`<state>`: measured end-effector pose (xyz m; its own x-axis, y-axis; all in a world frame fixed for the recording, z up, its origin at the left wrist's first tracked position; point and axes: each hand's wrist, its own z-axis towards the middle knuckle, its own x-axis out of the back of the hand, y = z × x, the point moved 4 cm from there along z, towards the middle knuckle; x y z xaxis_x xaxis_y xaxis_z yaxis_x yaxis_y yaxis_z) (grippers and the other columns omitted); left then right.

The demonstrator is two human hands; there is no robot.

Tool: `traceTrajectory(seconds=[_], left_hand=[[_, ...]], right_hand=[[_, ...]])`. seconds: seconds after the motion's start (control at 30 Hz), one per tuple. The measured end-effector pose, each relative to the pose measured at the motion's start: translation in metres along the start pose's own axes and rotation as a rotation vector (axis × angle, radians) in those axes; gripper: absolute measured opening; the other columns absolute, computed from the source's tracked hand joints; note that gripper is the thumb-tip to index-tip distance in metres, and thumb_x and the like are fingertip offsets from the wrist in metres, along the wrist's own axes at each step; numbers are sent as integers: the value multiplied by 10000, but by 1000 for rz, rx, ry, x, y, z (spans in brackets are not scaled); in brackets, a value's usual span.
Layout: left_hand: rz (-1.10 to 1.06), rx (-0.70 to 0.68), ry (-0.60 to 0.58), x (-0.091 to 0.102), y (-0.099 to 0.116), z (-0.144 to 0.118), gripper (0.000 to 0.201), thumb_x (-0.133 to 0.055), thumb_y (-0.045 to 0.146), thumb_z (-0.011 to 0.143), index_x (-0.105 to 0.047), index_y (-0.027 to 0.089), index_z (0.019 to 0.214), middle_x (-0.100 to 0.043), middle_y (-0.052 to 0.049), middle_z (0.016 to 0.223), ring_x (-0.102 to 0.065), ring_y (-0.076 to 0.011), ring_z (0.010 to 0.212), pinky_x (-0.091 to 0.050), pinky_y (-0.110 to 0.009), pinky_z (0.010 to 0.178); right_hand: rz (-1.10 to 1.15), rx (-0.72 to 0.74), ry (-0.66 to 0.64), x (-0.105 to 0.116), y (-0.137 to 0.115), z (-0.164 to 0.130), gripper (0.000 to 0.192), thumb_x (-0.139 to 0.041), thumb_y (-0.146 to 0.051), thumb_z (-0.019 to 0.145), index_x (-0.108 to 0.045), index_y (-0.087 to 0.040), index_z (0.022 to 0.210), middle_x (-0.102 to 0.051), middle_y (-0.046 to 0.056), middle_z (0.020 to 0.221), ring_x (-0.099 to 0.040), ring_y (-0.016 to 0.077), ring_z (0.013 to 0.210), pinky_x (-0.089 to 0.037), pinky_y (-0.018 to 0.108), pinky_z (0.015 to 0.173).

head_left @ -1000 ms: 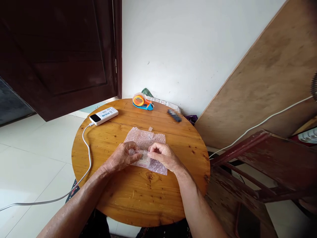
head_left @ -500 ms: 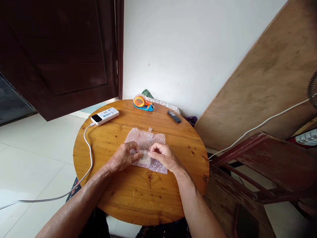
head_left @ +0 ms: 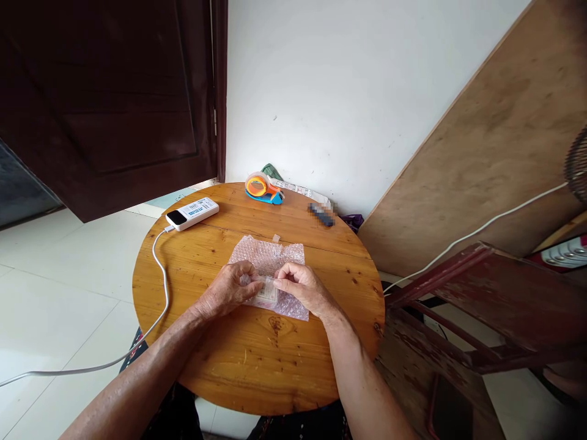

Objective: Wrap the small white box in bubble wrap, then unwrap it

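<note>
A sheet of pinkish bubble wrap (head_left: 270, 255) lies in the middle of a round wooden table (head_left: 238, 360). On its near edge sits a small flat packet (head_left: 268, 293), partly folded into the wrap. My left hand (head_left: 228, 288) pinches the wrap and the packet from the left. My right hand (head_left: 302, 288) pinches them from the right, fingertips almost meeting the left hand's. A short strip of clear tape (head_left: 276, 238) sticks at the wrap's far edge.
An orange and blue tape dispenser (head_left: 263, 187) stands at the table's far edge, with a small dark object (head_left: 321, 214) to its right. A white power bank (head_left: 191, 212) with a white cable (head_left: 158, 269) lies far left. A dark wooden chair (head_left: 481, 318) stands at the right.
Both hands stay pinched on the wrap and packet with only slight finger shifts. The view has drifted a little.
</note>
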<state>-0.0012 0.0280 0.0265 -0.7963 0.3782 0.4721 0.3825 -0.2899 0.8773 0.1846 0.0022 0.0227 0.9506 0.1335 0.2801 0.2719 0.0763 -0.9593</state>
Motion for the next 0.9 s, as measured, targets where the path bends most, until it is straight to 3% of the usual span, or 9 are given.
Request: traceTrajectory(seconds=[0.13, 0.27, 0.37, 0.43, 0.53, 0.6, 0.73, 0.9], left_hand=[[-23, 8, -13, -1, 1, 2, 169, -605, 339, 746, -568, 176, 722, -500, 50, 603, -401, -98, 559, -324, -214, 534], [-31, -4, -10, -1, 0, 3, 172, -626, 319, 739, -604, 177, 833, -573, 29, 707, -462, -115, 628, -378, -222, 594], [-9, 4, -10, -1, -2, 3, 216, -632, 324, 750, -634, 176, 906, -616, 11, 763, -504, -130, 671, -409, -233, 629], [-15, -9, -17, -2, -3, 3, 250, -638, 326, 756, -643, 178, 957, -651, -1, 819, -548, -144, 723, -439, -241, 675], [-35, -30, -21, -5, -5, 6, 282, -647, 346, 769, -646, 178, 995, -690, -23, 902, -602, -170, 820, -471, -262, 755], [-40, -22, -25, -5, -7, 7, 302, -654, 364, 772, -652, 171, 1004, -703, -40, 924, -621, -185, 851, -481, -278, 783], [-7, 10, -37, 4, -9, 6, 351, -655, 333, 759, -665, 173, 1070, -712, -57, 968, -643, -199, 882, -492, -293, 807], [133, 73, -16, 27, -10, -1, 411, -553, 204, 766, -643, 172, 1166, -679, -37, 880, -625, -167, 745, -472, -251, 663]], right_hand=[[18, -14, -24, -1, 4, 2, 278, -726, -421, 756, -587, -185, 708, -559, -34, 678, -465, 107, 615, -362, 239, 588], [-89, 5, 21, 2, -2, 1, 210, -695, -364, 786, -592, -190, 727, -554, -35, 664, -486, 119, 614, -379, 249, 589], [-395, 127, 126, 3, -28, -7, 61, -681, -220, 795, -624, -202, 801, -629, 0, 790, -567, 162, 758, -436, 290, 710], [-676, 257, 185, -3, -52, -15, 68, -670, -147, 807, -652, -208, 828, -662, 36, 922, -579, 204, 908, -431, 347, 846], [-881, 349, 63, -22, -73, -25, 102, -636, -113, 853, -668, -208, 836, -669, 44, 942, -584, 204, 925, -434, 352, 870], [-925, 318, -18, -33, -74, -29, 89, -639, -117, 865, -666, -198, 838, -668, 43, 931, -593, 195, 904, -455, 329, 834], [-986, 255, -36, -41, -66, -31, 59, -653, -147, 875, -672, -180, 920, -666, 59, 979, -587, 214, 962, -474, 342, 854], [-1078, 280, -103, -46, -70, -34, 271, -618, -176, 895, -639, -216, 1163, -637, 73, 1044, -560, 234, 1014, -476, 382, 869]])
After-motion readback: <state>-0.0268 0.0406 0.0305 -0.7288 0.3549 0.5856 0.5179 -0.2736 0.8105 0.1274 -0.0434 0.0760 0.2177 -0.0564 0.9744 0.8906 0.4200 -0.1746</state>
